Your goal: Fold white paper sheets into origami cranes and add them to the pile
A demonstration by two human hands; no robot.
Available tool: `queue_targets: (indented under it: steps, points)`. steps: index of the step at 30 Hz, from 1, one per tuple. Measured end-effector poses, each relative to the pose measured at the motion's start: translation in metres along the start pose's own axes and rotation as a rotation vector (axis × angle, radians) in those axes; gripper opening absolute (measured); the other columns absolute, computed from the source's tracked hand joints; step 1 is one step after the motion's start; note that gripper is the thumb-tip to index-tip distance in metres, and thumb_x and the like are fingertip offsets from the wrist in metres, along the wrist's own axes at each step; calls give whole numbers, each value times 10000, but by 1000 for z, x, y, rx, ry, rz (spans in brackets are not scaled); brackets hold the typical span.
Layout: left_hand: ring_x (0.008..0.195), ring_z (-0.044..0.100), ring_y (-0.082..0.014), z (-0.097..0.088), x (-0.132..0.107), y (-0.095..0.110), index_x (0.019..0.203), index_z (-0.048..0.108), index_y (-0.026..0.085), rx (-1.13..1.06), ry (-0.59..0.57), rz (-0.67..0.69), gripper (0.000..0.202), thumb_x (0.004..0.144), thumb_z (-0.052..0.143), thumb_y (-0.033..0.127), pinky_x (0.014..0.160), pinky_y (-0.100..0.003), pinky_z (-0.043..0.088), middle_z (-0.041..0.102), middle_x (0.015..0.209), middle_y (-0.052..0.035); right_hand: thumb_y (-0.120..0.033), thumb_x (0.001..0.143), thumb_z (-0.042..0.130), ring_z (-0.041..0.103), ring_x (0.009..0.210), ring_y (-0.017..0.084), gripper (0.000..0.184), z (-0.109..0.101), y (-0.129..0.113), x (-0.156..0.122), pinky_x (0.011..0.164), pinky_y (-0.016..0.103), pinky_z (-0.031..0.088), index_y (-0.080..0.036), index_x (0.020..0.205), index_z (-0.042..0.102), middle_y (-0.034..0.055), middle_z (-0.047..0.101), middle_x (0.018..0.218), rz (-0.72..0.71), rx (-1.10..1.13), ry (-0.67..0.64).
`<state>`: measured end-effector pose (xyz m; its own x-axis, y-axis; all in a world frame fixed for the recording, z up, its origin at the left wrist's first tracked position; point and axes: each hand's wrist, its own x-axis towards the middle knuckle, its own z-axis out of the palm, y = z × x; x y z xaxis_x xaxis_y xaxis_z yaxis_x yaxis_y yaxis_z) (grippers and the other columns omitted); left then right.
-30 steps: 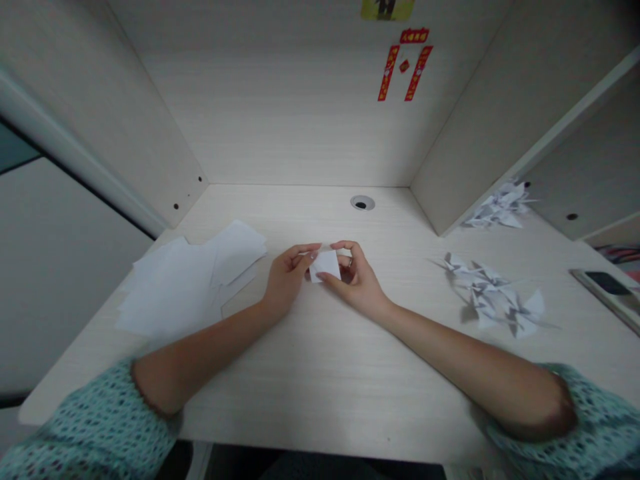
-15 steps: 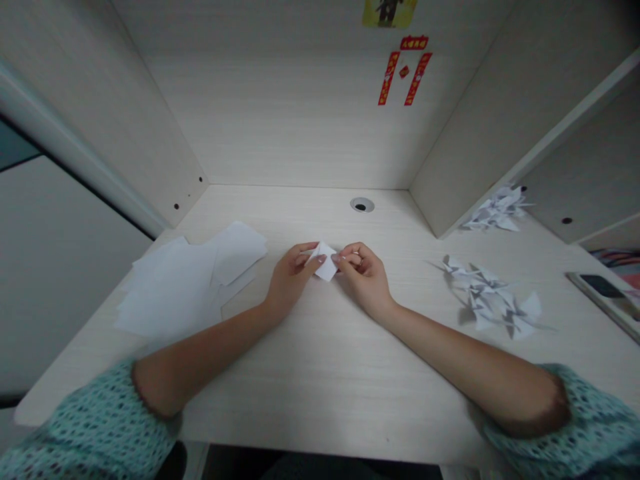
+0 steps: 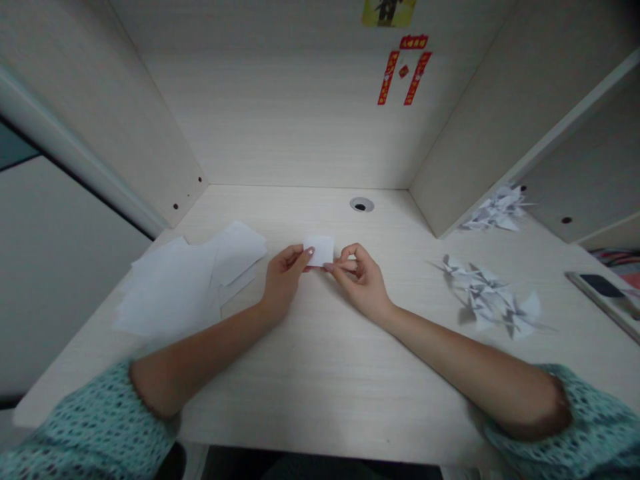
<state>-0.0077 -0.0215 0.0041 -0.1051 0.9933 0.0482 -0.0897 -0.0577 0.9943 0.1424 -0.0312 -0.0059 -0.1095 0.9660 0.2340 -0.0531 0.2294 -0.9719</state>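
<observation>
The head-worn camera looks forward and down from close behind the left hand [image 3: 285, 283] and right hand [image 3: 360, 283]. Their grip on the paper square [image 3: 319, 251] sits mid-frame, with the desk [image 3: 320, 400] around it and the back panel [image 3: 275, 120] beyond.

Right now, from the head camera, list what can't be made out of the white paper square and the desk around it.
Head view:
The lower edge of the white paper square: hidden by the fingers of the left hand and right hand.
The poster: cut off by the top edge.
The lettering on the red paper strips: too small.
The striped items: cut off by the right edge.
</observation>
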Motion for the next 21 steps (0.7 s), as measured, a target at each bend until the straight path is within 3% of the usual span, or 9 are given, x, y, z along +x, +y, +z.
queue_targets:
  steps: [5,8,11,16,21]
  points:
    - [750,582,-135,-1,-2,0,928,722,199,74,-17,64,259,799,608,393,689,-239,454,694,843,-12,-337,698,751,633,806,158,361,-2,1,1,764,310,507,-247,954,513,27,657,932,-182,-118,-2]
    - [789,590,-146,-1,-4,1,1005,716,199,102,-37,87,296,803,606,386,680,-242,458,709,932,-30,-337,695,756,592,1011,202,420,-4,-5,3,842,346,498,-263,1071,584,70,613,1120,-264,-239,-63]
    - [774,594,-145,-1,-5,2,1051,704,199,104,-47,91,331,792,619,388,649,-241,464,709,965,-40,-334,724,732,555,1115,226,342,-5,-8,4,942,392,446,-275,1049,644,68,629,1117,-294,-319,-132]
    - [704,583,-105,-1,-7,3,1233,595,234,34,-80,94,459,798,620,376,663,-222,472,694,880,-10,-325,698,754,615,945,202,323,-4,-7,4,828,345,473,-266,1009,688,46,691,994,-254,-288,-86]
    - [728,613,-110,0,-8,2,1183,630,249,37,-128,110,422,775,651,355,709,-231,491,705,893,-5,-336,683,756,621,793,174,281,-5,-3,4,788,334,479,-240,946,728,46,719,950,-92,-179,38]
